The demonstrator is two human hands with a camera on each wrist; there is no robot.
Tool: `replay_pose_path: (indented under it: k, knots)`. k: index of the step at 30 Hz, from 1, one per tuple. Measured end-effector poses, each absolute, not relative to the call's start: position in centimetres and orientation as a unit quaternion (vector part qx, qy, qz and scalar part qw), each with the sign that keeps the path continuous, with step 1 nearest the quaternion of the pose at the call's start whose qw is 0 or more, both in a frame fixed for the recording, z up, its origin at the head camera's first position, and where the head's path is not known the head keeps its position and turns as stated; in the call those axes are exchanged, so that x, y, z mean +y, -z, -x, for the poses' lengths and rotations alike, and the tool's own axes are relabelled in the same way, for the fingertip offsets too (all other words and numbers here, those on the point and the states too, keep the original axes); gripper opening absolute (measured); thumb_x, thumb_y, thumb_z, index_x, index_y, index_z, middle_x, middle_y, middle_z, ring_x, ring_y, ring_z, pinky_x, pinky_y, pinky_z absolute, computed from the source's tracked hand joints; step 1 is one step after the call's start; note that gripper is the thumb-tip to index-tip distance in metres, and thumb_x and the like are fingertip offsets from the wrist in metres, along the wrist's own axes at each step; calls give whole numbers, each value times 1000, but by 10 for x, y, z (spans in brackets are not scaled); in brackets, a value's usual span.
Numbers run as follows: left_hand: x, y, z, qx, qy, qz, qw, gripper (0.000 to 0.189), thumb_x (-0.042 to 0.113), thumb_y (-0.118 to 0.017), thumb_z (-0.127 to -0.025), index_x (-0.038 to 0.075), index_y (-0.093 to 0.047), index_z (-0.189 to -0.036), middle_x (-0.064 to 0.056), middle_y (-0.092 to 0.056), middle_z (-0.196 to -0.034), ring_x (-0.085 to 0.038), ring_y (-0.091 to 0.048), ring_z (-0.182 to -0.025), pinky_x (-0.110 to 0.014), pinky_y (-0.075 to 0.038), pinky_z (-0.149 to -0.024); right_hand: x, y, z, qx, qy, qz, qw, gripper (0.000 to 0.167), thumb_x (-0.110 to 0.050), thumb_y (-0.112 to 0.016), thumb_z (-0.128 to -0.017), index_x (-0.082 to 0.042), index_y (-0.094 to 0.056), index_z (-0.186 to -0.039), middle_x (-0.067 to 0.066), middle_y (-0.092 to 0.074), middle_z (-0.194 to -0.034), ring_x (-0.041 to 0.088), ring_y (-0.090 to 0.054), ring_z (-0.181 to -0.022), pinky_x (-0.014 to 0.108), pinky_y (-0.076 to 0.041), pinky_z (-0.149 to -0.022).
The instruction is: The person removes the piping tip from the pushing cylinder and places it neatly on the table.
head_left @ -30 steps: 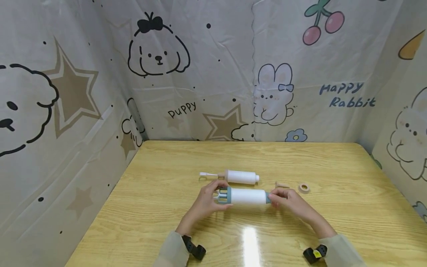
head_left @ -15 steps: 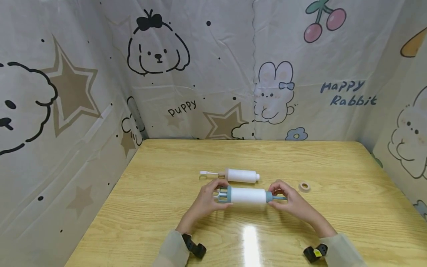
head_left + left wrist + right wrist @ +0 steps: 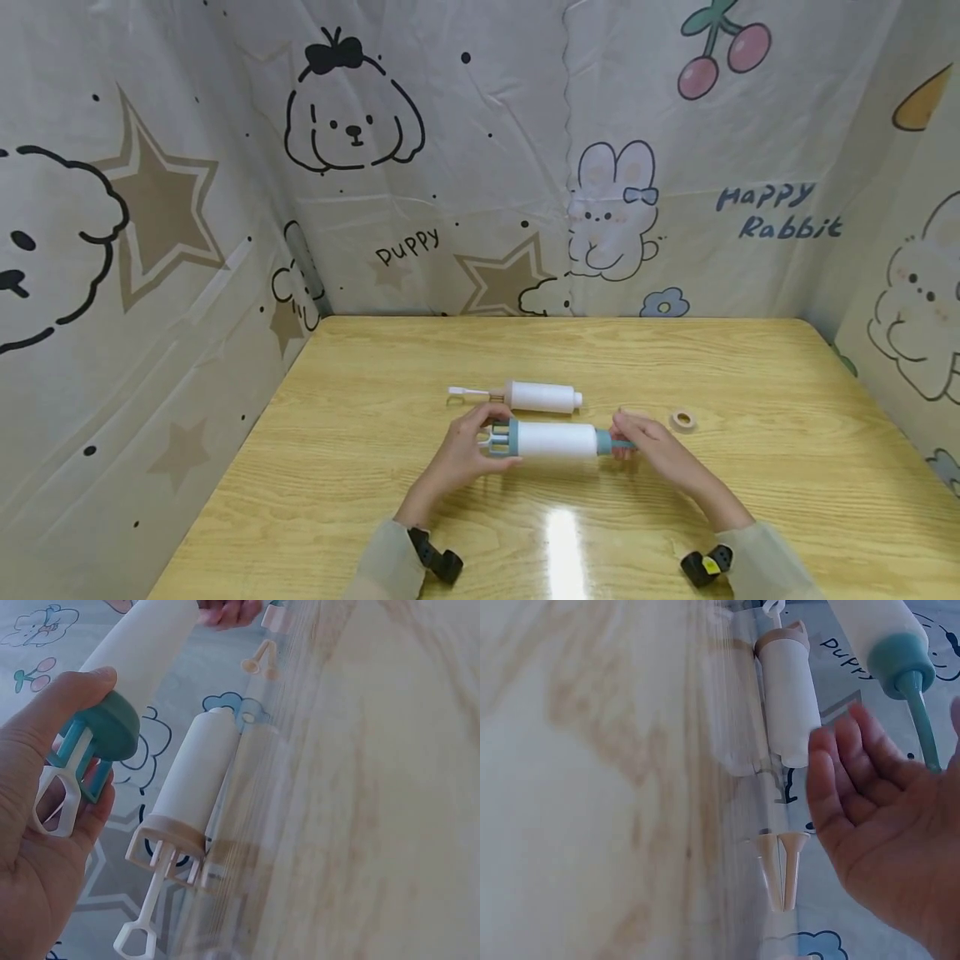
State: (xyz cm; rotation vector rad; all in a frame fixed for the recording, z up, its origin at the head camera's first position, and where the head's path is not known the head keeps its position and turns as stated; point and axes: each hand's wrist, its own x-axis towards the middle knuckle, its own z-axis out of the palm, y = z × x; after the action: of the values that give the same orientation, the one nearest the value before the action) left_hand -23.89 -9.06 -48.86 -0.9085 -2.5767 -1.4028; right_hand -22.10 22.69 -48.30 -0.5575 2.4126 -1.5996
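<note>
Enclosing the scene, a pale, creased cloth (image 3: 480,108) printed with puppies, rabbits and stars hangs behind the table and at both sides.

Table (image 3: 750,375): wood-grained and glossy; a streak of glare (image 3: 564,550) crosses its near part.

Large tube (image 3: 557,439): white with teal ends, held level near the middle of the table, in front of the small tube. Since support seems to come mainly from one end, a slackened grip could let the other end dip or the barrel turn.

Small tube (image 3: 543,397): lying on the table, roughly parallel; being round, it might roll if knocked.

Left hand (image 3: 465,454): thumb and fingers grasp the large tube at its teal collar (image 3: 110,727).

Right hand (image 3: 660,447): released, fingers loosely bent beside the spout; whether the palm meets the tip cannot be told.

Spout (image 3: 920,724): teal, slender; a sideways push could probably skew or loosen it.

Plunger (image 3: 79,750): white, its loop within the left hand; a careless squeeze might shift it.

Cones (image 3: 790,866): two, beige, side by side near the right hand, whose sweep could scatter them.

Ring (image 3: 683,429): beige, flat on the table, just beyond that hand.
</note>
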Motion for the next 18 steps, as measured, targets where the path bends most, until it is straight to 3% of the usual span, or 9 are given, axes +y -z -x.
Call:
replay_pose_path:
  k: [2, 5, 11, 18]
  knots:
    - [-91, 488, 239, -838, 455, 299, 39, 54, 22, -85, -76, 14, -57, -121, -1, -64, -117, -18, -63, -106, -34, -56, -90, 227, 481, 223, 809, 542, 187, 129, 46, -27, -33, -108, 8, -57, -90, 8, -60, -81, 19, -58, -70, 31, -52, -65]
    - [-92, 489, 239, -840, 451, 299, 39, 53, 21, -85, -76, 17, -56, -120, -1, -64, -116, -17, -63, -106, -33, -56, -90, 228, 482, 222, 807, 542, 182, 148, 40, -26, -41, -106, 7, -59, -91, 6, -63, -78, 21, -61, -71, 32, -53, -66]
    - [-92, 488, 239, -840, 452, 297, 34, 54, 19, -85, -76, 15, -57, -121, -2, -63, -117, -17, -63, -106, -34, -56, -91, 229, 487, 221, 808, 550, 181, 110, 22, -19, -57, -99, 1, -61, -106, 1, -61, -92, 12, -60, -83, 28, -54, -74]
    - [-92, 487, 238, -839, 452, 300, 33, 53, 17, -85, -75, 13, -57, -120, -4, -63, -116, -23, -63, -107, -35, -56, -90, 228, 492, 221, 808, 535, 245, 33, 23, -9, -68, -91, -4, -58, -112, 0, -59, -106, 4, -60, -95, 20, -53, -83]
